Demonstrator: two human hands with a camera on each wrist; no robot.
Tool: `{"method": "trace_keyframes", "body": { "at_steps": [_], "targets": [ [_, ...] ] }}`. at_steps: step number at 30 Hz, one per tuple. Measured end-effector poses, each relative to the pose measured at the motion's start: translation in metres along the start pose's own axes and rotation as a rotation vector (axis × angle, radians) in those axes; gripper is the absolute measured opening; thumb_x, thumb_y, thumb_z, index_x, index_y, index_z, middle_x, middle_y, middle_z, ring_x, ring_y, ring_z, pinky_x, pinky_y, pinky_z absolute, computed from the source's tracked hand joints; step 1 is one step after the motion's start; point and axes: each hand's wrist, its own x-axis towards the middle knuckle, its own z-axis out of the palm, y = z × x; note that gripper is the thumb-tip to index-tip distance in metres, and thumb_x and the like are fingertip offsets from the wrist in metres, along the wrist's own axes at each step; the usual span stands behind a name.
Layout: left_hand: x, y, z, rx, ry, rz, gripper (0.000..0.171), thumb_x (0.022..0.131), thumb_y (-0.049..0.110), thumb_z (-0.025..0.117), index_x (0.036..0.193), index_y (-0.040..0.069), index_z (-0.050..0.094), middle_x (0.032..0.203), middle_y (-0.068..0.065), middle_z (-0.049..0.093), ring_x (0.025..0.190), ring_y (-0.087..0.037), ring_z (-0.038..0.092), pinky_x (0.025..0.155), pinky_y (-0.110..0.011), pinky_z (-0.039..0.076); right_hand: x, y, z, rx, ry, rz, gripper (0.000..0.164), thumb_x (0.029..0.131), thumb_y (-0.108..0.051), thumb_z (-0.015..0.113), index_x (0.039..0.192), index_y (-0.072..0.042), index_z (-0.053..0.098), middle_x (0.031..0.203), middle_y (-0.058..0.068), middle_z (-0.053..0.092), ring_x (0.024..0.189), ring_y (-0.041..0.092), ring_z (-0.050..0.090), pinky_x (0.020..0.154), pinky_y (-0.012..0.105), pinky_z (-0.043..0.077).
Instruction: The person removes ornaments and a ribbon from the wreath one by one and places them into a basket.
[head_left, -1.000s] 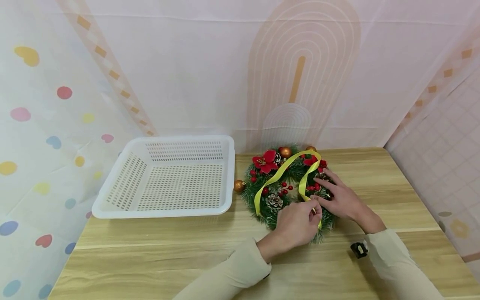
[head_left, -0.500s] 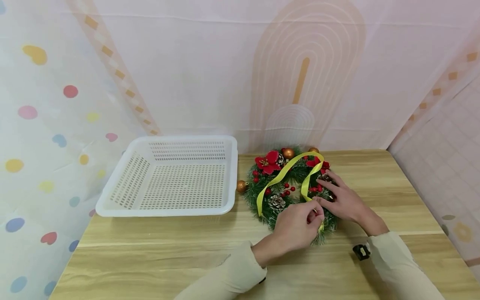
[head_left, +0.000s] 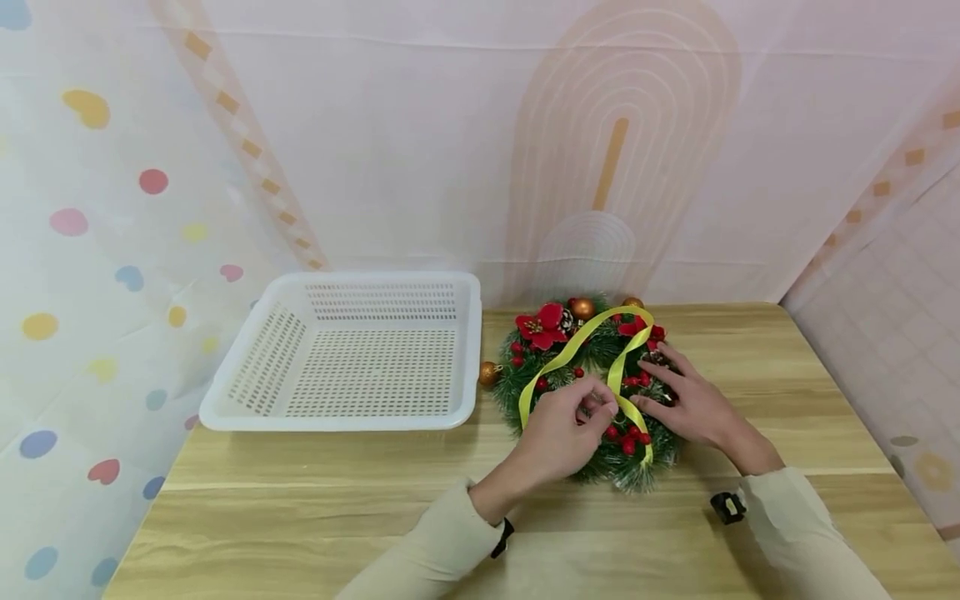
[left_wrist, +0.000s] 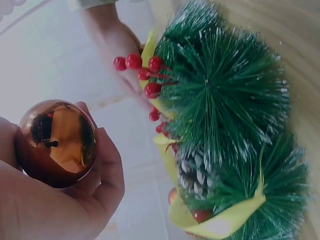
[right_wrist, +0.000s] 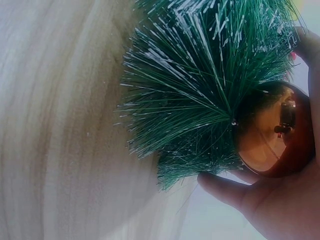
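A green wreath (head_left: pixel 510 375) with red berries, red flowers and pinecones lies on the table, a loose yellow ribbon (head_left: pixel 551 362) looped over it. My left hand (head_left: pixel 558 437) hovers at the wreath's near left, thumb and fingertips brought together, apart from the ribbon. In the left wrist view a shiny copper ball (left_wrist: pixel 60 140) sits within its curled fingers; the hand hides it in the head view. My right hand (head_left: pixel 697 408) rests spread on the wreath's right side. Another copper ball (right_wrist: pixel 272 135) lies under that palm, against the needles; whether it is attached cannot be told.
A white perforated basket (head_left: pixel 341 421) stands left of the wreath. An orange-gold ball (head_left: pixel 490 374) is between them at the wreath's edge. The wood-grain table (head_left: pixel 337 517) ends against a patterned cloth backdrop (head_left: pixel 420 150).
My left hand has drawn back up and left, away from the ribbon's near end, uncovering red berries. My right hand keeps its place on the wreath. The head view has shifted slightly.
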Motion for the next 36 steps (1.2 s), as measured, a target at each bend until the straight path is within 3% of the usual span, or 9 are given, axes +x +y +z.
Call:
{"method": "trace_keyframes", "body": {
  "at_steps": [5,9,17,30,36],
  "targets": [
    [0.0,-0.002,-0.011,-0.087,0.01,-0.038,0.01,0.101,0.018,0.057,0.098,0.013,0.065,0.085,-0.01,0.065,0.064,-0.014,0.062,0.058,-0.023,0.048,0.001,0.001,0.0,-0.009,-0.003,0.001,0.064,0.097,-0.042,0.06,0.145,-0.002,0.048,0.159,0.026,0.02,0.132,0.055,0.039,0.095,0.067,0.041],
    [-0.001,-0.002,-0.021,-0.106,0.027,-0.065,0.009,0.101,0.02,0.057,0.099,0.016,0.065,0.081,-0.006,0.064,0.065,-0.023,0.065,0.054,-0.026,0.048,0.0,0.001,0.001,-0.012,-0.002,-0.001,0.063,0.097,-0.043,0.06,0.144,-0.003,0.048,0.159,0.026,0.021,0.13,0.055,0.041,0.095,0.067,0.041],
    [0.001,-0.001,-0.039,-0.079,0.08,-0.07,0.007,0.101,0.018,0.058,0.1,0.017,0.065,0.078,0.002,0.064,0.062,-0.015,0.062,0.055,-0.027,0.048,0.0,0.004,0.003,-0.011,-0.001,-0.012,0.063,0.097,-0.042,0.06,0.145,-0.002,0.048,0.159,0.026,0.02,0.13,0.055,0.041,0.095,0.067,0.041],
    [-0.002,-0.01,-0.072,-0.083,0.152,-0.076,0.008,0.101,0.017,0.057,0.103,0.015,0.064,0.086,-0.007,0.065,0.065,-0.019,0.065,0.057,-0.032,0.054,0.0,0.004,0.002,-0.009,-0.01,-0.013,0.063,0.098,-0.042,0.059,0.145,-0.002,0.047,0.159,0.028,0.02,0.133,0.055,0.036,0.095,0.068,0.04],
    [-0.005,-0.015,-0.086,-0.092,0.196,-0.115,0.009,0.101,0.018,0.058,0.101,0.012,0.065,0.089,-0.009,0.064,0.065,-0.022,0.065,0.051,-0.029,0.049,0.0,0.003,0.003,-0.01,-0.009,-0.011,0.063,0.097,-0.042,0.06,0.145,-0.002,0.048,0.158,0.028,0.02,0.133,0.056,0.036,0.095,0.068,0.04]
  ]
}}
